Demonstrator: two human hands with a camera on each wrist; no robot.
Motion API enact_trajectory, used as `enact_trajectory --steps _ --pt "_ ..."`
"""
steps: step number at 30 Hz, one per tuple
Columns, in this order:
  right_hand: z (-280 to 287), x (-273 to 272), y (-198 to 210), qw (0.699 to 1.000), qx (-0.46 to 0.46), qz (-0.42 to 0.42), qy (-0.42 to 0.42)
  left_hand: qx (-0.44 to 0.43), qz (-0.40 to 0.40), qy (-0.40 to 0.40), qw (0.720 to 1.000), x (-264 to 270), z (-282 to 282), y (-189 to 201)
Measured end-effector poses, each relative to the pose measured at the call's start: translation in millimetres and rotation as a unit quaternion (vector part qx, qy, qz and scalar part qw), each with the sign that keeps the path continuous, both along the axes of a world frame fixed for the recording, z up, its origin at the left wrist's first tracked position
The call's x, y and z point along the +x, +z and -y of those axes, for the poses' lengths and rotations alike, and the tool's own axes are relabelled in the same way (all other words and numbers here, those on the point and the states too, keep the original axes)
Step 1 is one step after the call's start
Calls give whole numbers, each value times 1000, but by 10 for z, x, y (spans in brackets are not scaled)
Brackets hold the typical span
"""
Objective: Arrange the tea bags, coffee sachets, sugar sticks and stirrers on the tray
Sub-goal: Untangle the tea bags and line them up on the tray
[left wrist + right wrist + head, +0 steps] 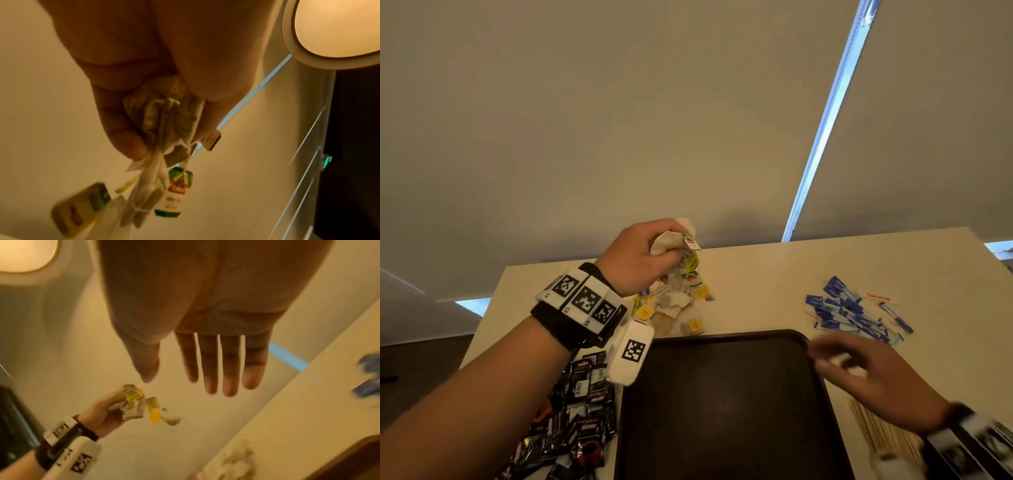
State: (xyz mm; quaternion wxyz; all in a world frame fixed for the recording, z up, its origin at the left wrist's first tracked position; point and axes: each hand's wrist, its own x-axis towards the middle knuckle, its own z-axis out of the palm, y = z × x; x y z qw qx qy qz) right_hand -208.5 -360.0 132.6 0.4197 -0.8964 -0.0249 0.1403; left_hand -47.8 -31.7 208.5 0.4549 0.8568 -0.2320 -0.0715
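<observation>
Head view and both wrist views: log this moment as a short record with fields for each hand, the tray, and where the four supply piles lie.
left hand: raised above the table, grips a bunch of tea bags, tags dangling
right hand: fingers straight, holds nothing, blurred over the tray's right edge
tray: dark, nothing on it in view
tea bag pile: beyond the tray's far-left corner
coffee sachets: left of the tray
sugar sticks: beyond the far-right corner
stirrers: right of the tray

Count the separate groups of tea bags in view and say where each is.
2. One bunch of tea bags is gripped in the left hand, raised above the table. One pile of tea bags lies on the table beyond the tray; the wrist may hide some.
</observation>
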Motion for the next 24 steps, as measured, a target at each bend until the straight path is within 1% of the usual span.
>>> enact_trajectory --steps 1,3,5,7,8,10,11,12,15,20,21,22,24 --pt "-120 117 44 998 56 10 -7 -6 -4 -10 1000 -62 39 23" --pt "-346 339 81 990 141 8 9 -21 -14 -31 999 -169 123 35" --pt "-579 552 46 980 194 -16 30 -39 -34 -59 997 -248 210 15" --pt "-795 708 -82 968 242 -49 47 -51 -38 -89 994 -296 286 -41" --pt "-880 768 -174 955 280 -76 53 -54 -32 -102 993 -300 318 -84" --pt "-1005 843 -341 910 384 -146 52 -61 -22 -112 992 -293 356 -203" --pt "-1041 865 -422 892 415 -165 63 -67 -16 -111 991 -293 360 -285" --pt "-1052 883 -503 880 435 -170 85 -73 -13 -105 992 -291 363 -374" --pt "-1065 884 -700 857 473 -151 138 -88 -17 -85 992 -332 347 -670" --pt "-1050 665 -785 825 529 -133 150 -81 0 -45 996 -596 306 -1052" --pt "-1058 576 -782 825 529 -129 149 -80 4 -35 996 -682 309 -1110" --pt "-1073 482 -789 833 521 -125 139 -78 8 -26 997 -786 320 -1165" --pt "-1116 277 -836 856 496 -111 98 -65 24 -16 997 -1009 337 -1265"
